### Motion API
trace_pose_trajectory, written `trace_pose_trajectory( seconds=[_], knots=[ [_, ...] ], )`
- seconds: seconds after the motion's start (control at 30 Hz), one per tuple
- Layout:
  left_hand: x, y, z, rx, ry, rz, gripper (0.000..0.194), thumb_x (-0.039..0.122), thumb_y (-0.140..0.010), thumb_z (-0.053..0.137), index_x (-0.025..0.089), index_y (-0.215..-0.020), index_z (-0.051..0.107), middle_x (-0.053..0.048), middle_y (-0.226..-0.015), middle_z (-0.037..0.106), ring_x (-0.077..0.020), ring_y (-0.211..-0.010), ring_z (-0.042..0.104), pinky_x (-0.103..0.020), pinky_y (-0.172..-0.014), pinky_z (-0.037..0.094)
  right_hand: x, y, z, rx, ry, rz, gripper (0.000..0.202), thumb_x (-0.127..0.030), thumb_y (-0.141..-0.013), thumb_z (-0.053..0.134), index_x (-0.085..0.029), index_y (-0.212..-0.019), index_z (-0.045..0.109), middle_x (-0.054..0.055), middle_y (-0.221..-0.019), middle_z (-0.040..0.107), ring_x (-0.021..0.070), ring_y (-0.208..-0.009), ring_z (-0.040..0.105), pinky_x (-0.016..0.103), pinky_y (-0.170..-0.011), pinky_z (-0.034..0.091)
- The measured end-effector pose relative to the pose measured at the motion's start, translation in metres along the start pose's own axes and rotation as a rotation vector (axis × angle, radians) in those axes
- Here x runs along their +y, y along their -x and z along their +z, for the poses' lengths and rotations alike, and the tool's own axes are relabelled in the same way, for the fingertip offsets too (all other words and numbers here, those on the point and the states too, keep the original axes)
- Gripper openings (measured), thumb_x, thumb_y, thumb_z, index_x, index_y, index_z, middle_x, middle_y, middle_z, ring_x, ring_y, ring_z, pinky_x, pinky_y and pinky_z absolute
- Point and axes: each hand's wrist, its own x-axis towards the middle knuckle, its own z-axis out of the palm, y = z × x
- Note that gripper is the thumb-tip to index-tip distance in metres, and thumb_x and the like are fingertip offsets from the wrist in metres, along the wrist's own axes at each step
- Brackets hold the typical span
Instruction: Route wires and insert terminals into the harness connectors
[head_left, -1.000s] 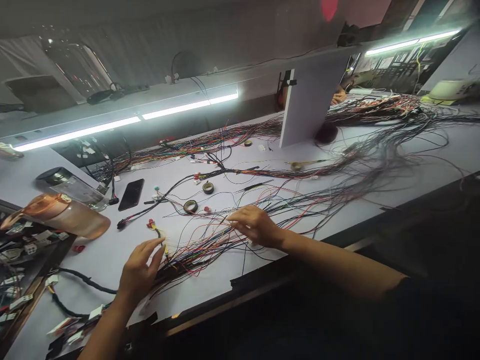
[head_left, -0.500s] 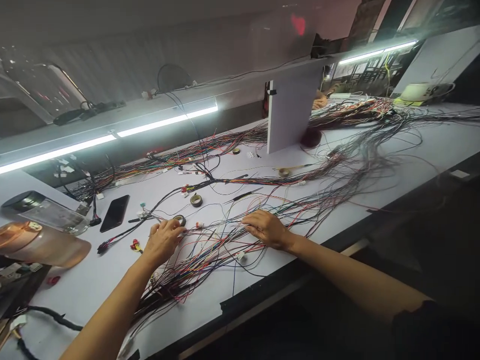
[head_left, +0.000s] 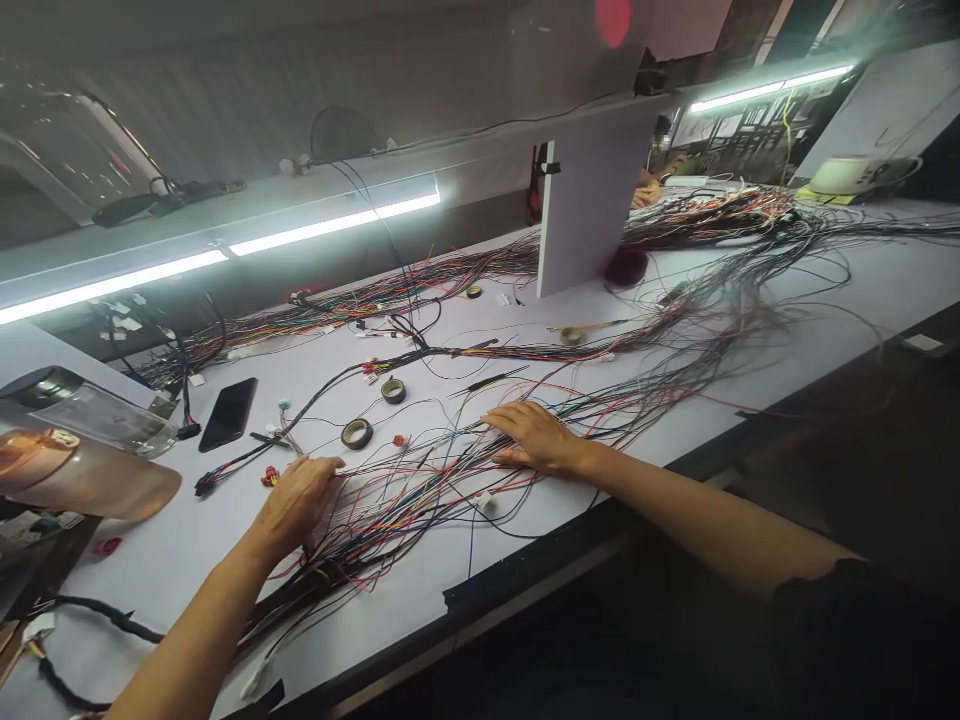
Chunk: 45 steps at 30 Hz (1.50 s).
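A spread bundle of thin coloured wires (head_left: 420,510) lies along the front of the white table. My left hand (head_left: 300,505) is over its left part, fingers bent together, with thin wires running right from the fingertips; the thumb side is partly hidden. Resting across the bundle, my right hand (head_left: 536,437) has its fingers stretched out and the thumb apart, with wires passing beneath. A small red-orange connector (head_left: 400,441) and a white connector (head_left: 486,502) lie among the wires between the hands. A roll of dark tape (head_left: 357,433) sits just beyond my left hand.
Another tape roll (head_left: 393,390) and a phone (head_left: 229,414) lie farther back. A taped harness (head_left: 450,351) runs across the middle. At left are an orange bottle (head_left: 112,480) and a clear bottle (head_left: 112,415). An upright white panel (head_left: 581,220) stands behind; a co-worker's hand (head_left: 646,192) shows beyond.
My left hand has moved left and toward me, away from the tape roll, which now shows fully. My right hand has opened, its fingers flatter over the wires. The view has shifted slightly.
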Motion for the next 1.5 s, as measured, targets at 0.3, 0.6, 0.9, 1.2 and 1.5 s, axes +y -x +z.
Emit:
trace_pose_trajectory(
  seconds=[0.3,0.6,0.9,1.2,1.5],
  knots=[
    [0.001,0.002,-0.001,-0.018,-0.075,-0.088,0.029,0.016,-0.083,0.043,0.015,-0.106,0.059,-0.012,-0.104,0.062,-0.0243,-0.094,0.059,-0.039,-0.086,0.047,0.006,0.000,0.009,0.084,0.022,0.017,0.026,-0.043,-0.088,0.064,-0.018,-0.094,0.064,0.005,-0.092,0.063,0.0188,-0.088,0.055,0.031,-0.077,0.034],
    [-0.015,-0.049,0.005,-0.174,-0.219,-0.293,0.077,0.002,-0.067,0.044,0.014,-0.142,0.035,-0.014,-0.148,0.037,-0.0299,-0.136,0.032,-0.054,-0.113,0.018,0.007,0.004,0.017,0.162,-0.065,0.005,0.026,-0.045,-0.091,0.059,-0.018,-0.090,0.061,0.004,-0.088,0.062,0.0180,-0.083,0.052,0.029,-0.074,0.032],
    [-0.036,-0.090,-0.011,-0.431,-0.229,-0.222,0.064,0.002,-0.068,0.051,0.020,-0.129,0.049,-0.012,-0.126,0.057,-0.0260,-0.122,0.049,-0.060,-0.111,0.009,0.005,0.004,0.016,0.155,-0.103,0.017,0.025,-0.044,-0.092,0.057,-0.020,-0.091,0.061,0.003,-0.088,0.061,0.0181,-0.083,0.052,0.030,-0.074,0.031],
    [-0.056,-0.081,-0.014,-0.511,-0.251,-0.154,0.016,0.022,-0.088,0.055,0.013,-0.099,0.060,-0.008,-0.104,0.059,-0.0203,-0.096,0.056,-0.042,-0.090,0.042,0.007,0.003,0.018,0.156,-0.100,0.026,0.022,-0.042,-0.089,0.063,-0.020,-0.091,0.062,0.002,-0.088,0.062,0.0179,-0.084,0.052,0.030,-0.075,0.032],
    [-0.051,-0.054,-0.018,-0.473,-0.274,-0.144,0.016,0.009,-0.083,0.049,0.013,-0.095,0.058,-0.008,-0.098,0.060,-0.0223,-0.095,0.055,-0.043,-0.095,0.035,0.005,0.002,0.016,0.156,-0.098,0.051,0.021,-0.040,-0.087,0.065,-0.019,-0.090,0.062,0.002,-0.088,0.062,0.0178,-0.084,0.052,0.029,-0.075,0.033]
  ],
)
